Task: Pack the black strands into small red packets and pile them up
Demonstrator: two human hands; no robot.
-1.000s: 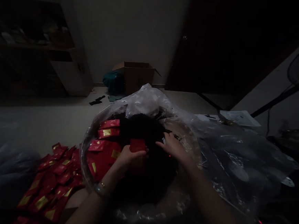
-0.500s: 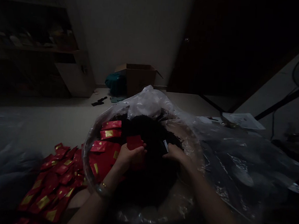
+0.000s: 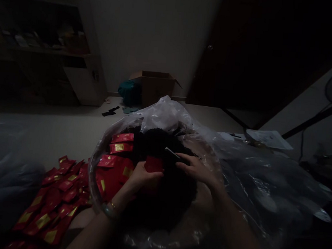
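Observation:
My left hand (image 3: 143, 177) is closed around a red packet (image 3: 154, 165), its thumb across the front, above a heap of dark, loose, leaf-like material (image 3: 174, 202). In my right hand (image 3: 195, 168) is a small flat tool with a pale edge (image 3: 172, 152), tilted toward the packet; its exact kind is lost in the dark. The heap lies in a round container lined with a clear plastic bag (image 3: 96, 165). Inside its left part, several red packets with gold labels (image 3: 121, 148) rest beside my left hand.
A pile of red packets (image 3: 53, 204) lies left of the container. Clear plastic sheeting (image 3: 264, 186) spreads on the right. Against the far wall stand an open cardboard box (image 3: 157, 88) and a teal bag (image 3: 129, 93). Shelves (image 3: 45, 49) are at left, a dark door (image 3: 246, 50) at right.
My right hand has moved left and slightly up, bringing the flat tool closer to the packet and turning it. My left hand still holds the red packet, shifted slightly down.

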